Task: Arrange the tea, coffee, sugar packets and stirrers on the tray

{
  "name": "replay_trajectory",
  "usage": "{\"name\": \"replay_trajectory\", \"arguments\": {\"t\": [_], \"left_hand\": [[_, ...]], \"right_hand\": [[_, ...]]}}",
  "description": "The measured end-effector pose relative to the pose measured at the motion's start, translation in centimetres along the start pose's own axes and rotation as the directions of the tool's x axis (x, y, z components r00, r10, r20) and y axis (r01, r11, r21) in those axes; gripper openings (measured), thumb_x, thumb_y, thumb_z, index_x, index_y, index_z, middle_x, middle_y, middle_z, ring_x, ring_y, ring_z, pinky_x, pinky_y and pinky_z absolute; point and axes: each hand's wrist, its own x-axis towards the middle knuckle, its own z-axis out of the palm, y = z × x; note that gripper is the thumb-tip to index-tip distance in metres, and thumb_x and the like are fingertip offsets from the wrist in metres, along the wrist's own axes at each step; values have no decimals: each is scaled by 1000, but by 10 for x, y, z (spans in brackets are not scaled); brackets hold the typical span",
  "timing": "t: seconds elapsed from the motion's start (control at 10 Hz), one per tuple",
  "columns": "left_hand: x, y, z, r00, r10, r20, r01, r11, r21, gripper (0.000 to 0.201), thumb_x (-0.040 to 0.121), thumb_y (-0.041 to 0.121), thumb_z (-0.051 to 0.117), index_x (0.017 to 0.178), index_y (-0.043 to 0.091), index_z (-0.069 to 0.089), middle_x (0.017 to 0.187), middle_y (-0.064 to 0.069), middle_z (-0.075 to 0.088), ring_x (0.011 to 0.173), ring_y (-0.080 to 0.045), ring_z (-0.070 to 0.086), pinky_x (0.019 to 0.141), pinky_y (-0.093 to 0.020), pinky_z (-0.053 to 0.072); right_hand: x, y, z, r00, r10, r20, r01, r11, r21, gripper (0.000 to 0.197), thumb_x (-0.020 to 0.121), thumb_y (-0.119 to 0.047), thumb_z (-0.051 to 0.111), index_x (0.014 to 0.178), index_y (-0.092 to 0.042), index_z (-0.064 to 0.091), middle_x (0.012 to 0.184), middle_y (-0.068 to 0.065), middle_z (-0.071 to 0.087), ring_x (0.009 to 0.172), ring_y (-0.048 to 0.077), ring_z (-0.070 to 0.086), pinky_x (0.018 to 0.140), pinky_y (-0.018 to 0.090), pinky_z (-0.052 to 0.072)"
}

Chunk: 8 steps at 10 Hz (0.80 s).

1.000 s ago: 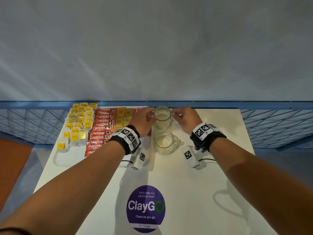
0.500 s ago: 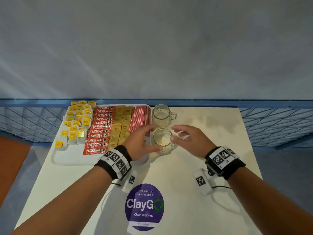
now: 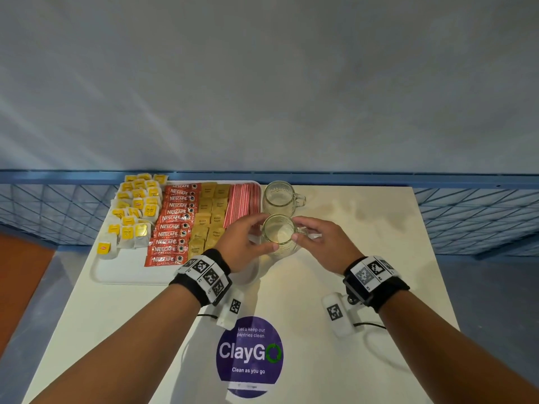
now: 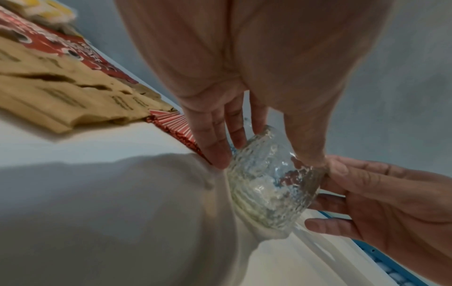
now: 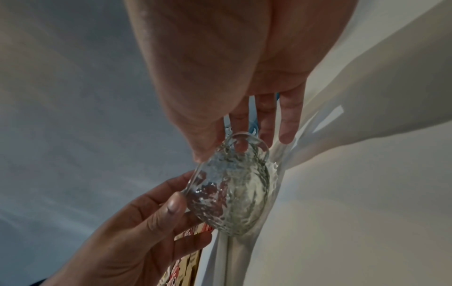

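A white tray (image 3: 122,272) at the table's left carries yellow-tagged tea bags (image 3: 134,211), red Nescafe coffee sachets (image 3: 172,225), brown sugar packets (image 3: 210,217) and red-striped stirrers (image 3: 243,202) in rows. Just right of the tray stand two textured glass mugs. My left hand (image 3: 250,237) curls round the near mug (image 3: 278,233), thumb on its near side, fingers on its far left. My right hand (image 3: 309,237) holds the same mug from the right, by its handle side. The left wrist view shows the left hand (image 4: 244,135) and right hand (image 4: 367,193) on the mug (image 4: 271,185).
The far mug (image 3: 281,198) stands right behind the near one. A purple ClayGo sticker (image 3: 249,354) lies on the cream table (image 3: 364,228) near me. A blue mesh railing (image 3: 466,214) runs behind and beside the table, under a grey wall.
Both hands left the far mug, drew back toward me and closed round the near mug. The far mug stays where it was.
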Motion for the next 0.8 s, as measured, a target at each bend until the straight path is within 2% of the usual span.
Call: {"name": "replay_trajectory", "arguments": {"t": [0.2, 0.4, 0.5, 0.6, 0.7, 0.8], "left_hand": [[3, 4, -2, 1000, 7, -1, -7, 999, 33, 69, 78, 34, 84, 139, 29, 53, 122, 12, 60, 106, -8, 60, 89, -36, 57], [3, 4, -3, 1000, 8, -10, -8, 999, 35, 69, 78, 33, 85, 139, 28, 53, 120, 14, 59, 103, -2, 59, 87, -30, 54], [3, 5, -3, 1000, 2, -9, -2, 999, 36, 71, 78, 34, 84, 141, 26, 51, 122, 14, 58, 102, 0, 58, 87, -26, 53], [4, 4, -4, 1000, 7, -8, -7, 999, 42, 71, 78, 38, 83, 140, 26, 51, 127, 10, 59, 107, -4, 59, 87, -26, 54], [1, 8, -9, 1000, 8, -12, -8, 1000, 22, 66, 81, 42, 80, 139, 27, 52, 129, 9, 59, 107, -4, 60, 83, -23, 55], [0, 9, -14, 999, -1, -52, 4, 999, 47, 61, 83, 49, 75, 137, 30, 53, 127, 10, 60, 107, -4, 60, 86, -28, 56]], "right_hand": [[3, -1, -1, 1000, -3, -5, 3, 1000, 7, 36, 94, -30, 70, 130, -34, 68, 122, -17, 70, 112, -6, 61, 101, 26, 50], [5, 0, -2, 1000, 5, -6, -5, 1000, -2, 39, 94, -31, 71, 132, -33, 67, 124, -17, 69, 113, -5, 61, 103, 26, 49], [5, 0, -2, 1000, 5, -3, -5, 1000, -3, 39, 93, -32, 71, 132, -33, 66, 124, -16, 69, 114, -3, 62, 103, 28, 50], [6, -1, -3, 1000, 18, -13, -18, 1000, -1, 40, 92, -35, 72, 132, -31, 66, 125, -14, 69, 116, 1, 62, 103, 31, 51], [5, -3, -6, 998, 45, -40, -45, 999, 2, 40, 92, -38, 72, 130, -31, 67, 125, -16, 67, 116, 2, 60, 99, 29, 53], [4, -9, -8, 990, 36, -140, -33, 999, 25, 32, 92, -36, 73, 123, -30, 70, 119, -18, 68, 112, -1, 60, 92, 23, 51]]}}
